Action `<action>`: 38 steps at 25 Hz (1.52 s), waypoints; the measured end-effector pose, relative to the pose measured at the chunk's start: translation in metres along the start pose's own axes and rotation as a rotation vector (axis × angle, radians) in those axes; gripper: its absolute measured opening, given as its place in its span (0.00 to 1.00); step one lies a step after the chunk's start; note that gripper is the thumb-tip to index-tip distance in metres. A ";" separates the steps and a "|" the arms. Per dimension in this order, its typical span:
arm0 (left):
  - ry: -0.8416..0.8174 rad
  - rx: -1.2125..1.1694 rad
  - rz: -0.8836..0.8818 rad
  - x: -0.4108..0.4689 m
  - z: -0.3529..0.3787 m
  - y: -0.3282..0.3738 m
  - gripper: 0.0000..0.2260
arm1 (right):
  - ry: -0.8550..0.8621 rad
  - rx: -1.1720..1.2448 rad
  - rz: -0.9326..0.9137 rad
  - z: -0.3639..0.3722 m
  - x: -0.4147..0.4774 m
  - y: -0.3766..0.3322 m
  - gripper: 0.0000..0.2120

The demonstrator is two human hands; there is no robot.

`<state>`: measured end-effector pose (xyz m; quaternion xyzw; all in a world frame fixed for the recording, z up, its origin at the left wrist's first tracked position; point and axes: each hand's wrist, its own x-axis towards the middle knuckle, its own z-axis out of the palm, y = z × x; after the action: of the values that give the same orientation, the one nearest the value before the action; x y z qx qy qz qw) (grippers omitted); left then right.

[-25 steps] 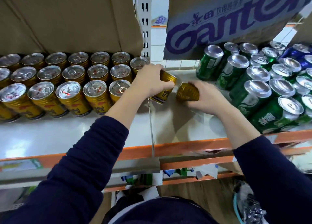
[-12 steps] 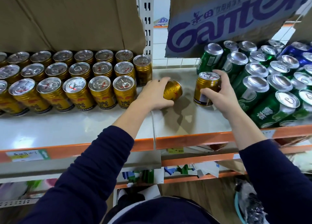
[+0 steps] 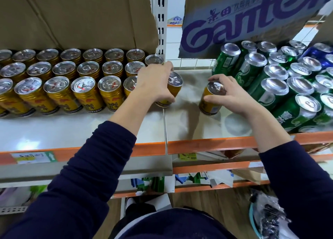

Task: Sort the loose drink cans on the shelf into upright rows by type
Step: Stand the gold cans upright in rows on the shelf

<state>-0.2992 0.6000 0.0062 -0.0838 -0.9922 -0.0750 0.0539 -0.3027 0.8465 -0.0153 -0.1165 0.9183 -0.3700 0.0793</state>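
Gold cans (image 3: 84,93) stand upright in three rows on the left half of the grey shelf (image 3: 81,132). My left hand (image 3: 155,84) grips a gold can (image 3: 173,87) that stands upright at the right end of the front row, on the seam between the shelf halves. My right hand (image 3: 230,96) holds a second gold can (image 3: 210,102) by its top, upright on the shelf and apart from the rows. Green cans (image 3: 266,87) stand packed at the right, with blue cans (image 3: 317,53) behind them.
Brown cardboard boxes (image 3: 77,17) hang low over the gold cans, and a box with purple lettering (image 3: 234,22) over the green ones. A white slotted upright (image 3: 161,22) divides the back. The shelf's orange front lip (image 3: 207,145) runs across. Lower shelves hold packets.
The can under my left hand lay on its side; it now stands upright beside the front row. My right hand's can has shifted slightly left and nearer, my fingers now over its top.
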 end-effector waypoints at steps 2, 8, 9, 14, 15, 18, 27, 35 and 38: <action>0.044 0.083 -0.055 0.003 -0.007 -0.008 0.34 | 0.007 -0.202 0.030 0.001 0.002 -0.003 0.33; -0.034 0.118 -0.085 0.015 -0.020 -0.028 0.33 | 0.057 -0.296 0.108 0.006 0.007 -0.008 0.36; -0.045 0.111 -0.078 0.017 -0.020 -0.028 0.34 | 0.075 -0.283 0.115 0.007 0.007 -0.008 0.38; -0.032 0.088 -0.068 0.017 -0.019 -0.030 0.36 | 0.108 -0.214 0.112 0.007 0.005 -0.006 0.40; -0.033 0.072 -0.067 0.017 -0.018 -0.031 0.36 | 0.106 -0.228 0.101 0.006 0.005 -0.006 0.40; -0.055 -0.014 -0.072 0.014 -0.016 -0.033 0.37 | 0.100 -0.239 0.076 0.006 0.005 -0.006 0.40; -0.021 -0.122 -0.078 0.003 -0.009 -0.034 0.36 | 0.088 -0.228 -0.005 0.010 -0.002 -0.018 0.37; 0.153 -0.185 0.033 -0.029 -0.004 -0.037 0.22 | 0.085 -0.125 -0.061 0.022 -0.001 -0.032 0.35; 0.345 -0.170 0.143 -0.067 0.010 -0.032 0.11 | 0.045 -0.081 -0.091 0.033 0.005 -0.043 0.36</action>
<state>-0.2402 0.5603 -0.0164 -0.1443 -0.9498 -0.1678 0.2212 -0.2934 0.7931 -0.0089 -0.1527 0.9278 -0.3383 0.0369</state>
